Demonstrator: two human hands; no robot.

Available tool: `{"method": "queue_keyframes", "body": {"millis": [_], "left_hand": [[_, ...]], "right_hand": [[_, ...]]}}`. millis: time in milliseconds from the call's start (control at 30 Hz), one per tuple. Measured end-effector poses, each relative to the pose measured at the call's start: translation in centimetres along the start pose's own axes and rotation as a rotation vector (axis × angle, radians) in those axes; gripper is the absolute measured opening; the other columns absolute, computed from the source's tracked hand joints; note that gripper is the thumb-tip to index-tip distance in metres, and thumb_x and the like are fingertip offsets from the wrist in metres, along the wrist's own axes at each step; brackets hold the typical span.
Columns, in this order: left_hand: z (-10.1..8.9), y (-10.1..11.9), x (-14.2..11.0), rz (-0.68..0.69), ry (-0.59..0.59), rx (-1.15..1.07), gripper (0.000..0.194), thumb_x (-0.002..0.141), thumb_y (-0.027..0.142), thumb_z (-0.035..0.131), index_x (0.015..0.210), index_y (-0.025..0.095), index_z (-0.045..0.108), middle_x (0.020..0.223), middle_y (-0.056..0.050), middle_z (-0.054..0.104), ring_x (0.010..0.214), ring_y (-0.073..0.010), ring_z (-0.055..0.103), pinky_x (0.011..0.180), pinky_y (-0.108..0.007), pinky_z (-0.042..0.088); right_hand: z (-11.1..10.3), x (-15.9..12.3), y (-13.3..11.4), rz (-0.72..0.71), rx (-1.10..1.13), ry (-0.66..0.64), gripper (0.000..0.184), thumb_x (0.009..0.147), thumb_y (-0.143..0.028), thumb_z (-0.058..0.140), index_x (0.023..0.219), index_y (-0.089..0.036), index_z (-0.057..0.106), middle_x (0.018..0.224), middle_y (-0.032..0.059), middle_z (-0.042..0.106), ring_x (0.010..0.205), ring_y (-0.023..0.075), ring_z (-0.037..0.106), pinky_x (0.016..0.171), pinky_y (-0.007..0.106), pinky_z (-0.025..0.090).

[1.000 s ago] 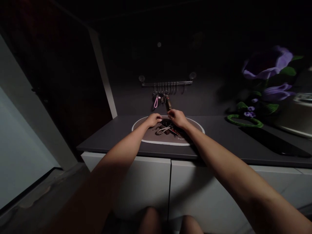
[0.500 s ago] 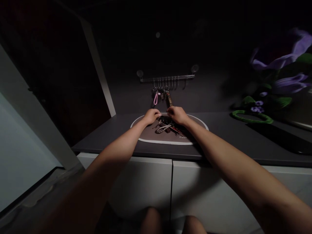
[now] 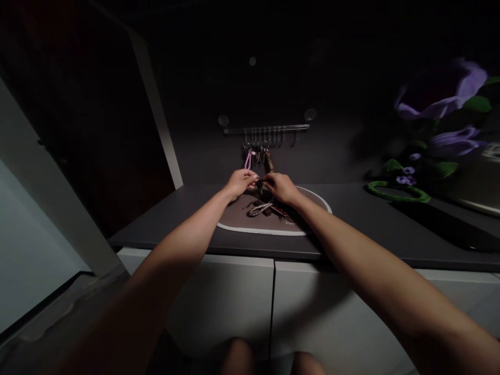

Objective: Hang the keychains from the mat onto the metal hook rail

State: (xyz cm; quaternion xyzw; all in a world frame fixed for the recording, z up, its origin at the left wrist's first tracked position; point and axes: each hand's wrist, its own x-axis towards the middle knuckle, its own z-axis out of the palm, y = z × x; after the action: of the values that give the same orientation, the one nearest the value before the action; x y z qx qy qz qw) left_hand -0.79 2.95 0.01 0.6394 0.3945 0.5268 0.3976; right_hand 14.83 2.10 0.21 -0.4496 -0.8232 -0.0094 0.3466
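Note:
My left hand (image 3: 240, 184) pinches a small dark key bunch (image 3: 260, 184) just above the oval brown mat (image 3: 234, 217). From the other side, the curled fingertips of my right hand (image 3: 282, 188) close on the same bunch. Its details are too small and dark to make out. Under my hands lies a small heap of keys, including a braided light strap (image 3: 259, 209) and a red item (image 3: 278, 210). Behind my fingers, a pink loop (image 3: 248, 159) and a brown strap with lettering (image 3: 270, 160) hang with keys from the clear hook rail (image 3: 269, 128).
The rail is held to the dark wall by suction cups. On the right of the grey counter (image 3: 156, 224) stand purple flowers (image 3: 457, 140) with a green ring (image 3: 398, 191) at their base. White cabinet doors (image 3: 230, 297) are below. A pale door frame (image 3: 156, 104) rises at left.
The dark key bunch has been lifted from the heap and now hangs between my fingertips. My hands have come closer together, and the view has shifted slightly.

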Motion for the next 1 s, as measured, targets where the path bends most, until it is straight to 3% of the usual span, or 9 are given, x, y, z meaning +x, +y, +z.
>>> {"method": "queue_keyframes", "body": {"millis": [200,467,1000], "left_hand": [[0.0,0.5,-0.1,-0.010,0.017,-0.104,0.012,0.075,0.021,0.059,0.079,0.011,0.057,0.067,0.001,0.058,0.060,-0.0049,0.055,0.064,-0.021,0.049],[0.3,0.5,-0.4,0.004,0.008,-0.153,0.017,0.072,0.026,0.062,0.080,0.012,0.059,0.070,0.000,0.059,0.064,-0.0061,0.055,0.067,-0.023,0.049],[0.9,0.6,-0.7,0.010,-0.016,-0.212,0.024,0.068,0.029,0.065,0.082,0.011,0.061,0.072,-0.001,0.059,0.064,-0.0065,0.054,0.060,-0.019,0.047]], "right_hand": [[0.0,-0.1,-0.4,0.065,0.250,0.096,0.027,0.076,-0.018,0.049,0.100,-0.019,0.058,0.088,0.0032,0.065,0.080,0.0134,0.057,0.077,0.025,0.042],[0.7,0.4,0.1,0.146,0.662,0.090,0.017,0.074,-0.030,0.050,0.081,-0.017,0.059,0.072,-0.0008,0.060,0.064,0.0091,0.054,0.065,0.021,0.044],[0.7,0.2,0.6,0.062,0.686,0.126,0.024,0.071,-0.039,0.055,0.076,-0.016,0.055,0.065,-0.0028,0.053,0.058,0.0075,0.046,0.057,0.019,0.038]]}}
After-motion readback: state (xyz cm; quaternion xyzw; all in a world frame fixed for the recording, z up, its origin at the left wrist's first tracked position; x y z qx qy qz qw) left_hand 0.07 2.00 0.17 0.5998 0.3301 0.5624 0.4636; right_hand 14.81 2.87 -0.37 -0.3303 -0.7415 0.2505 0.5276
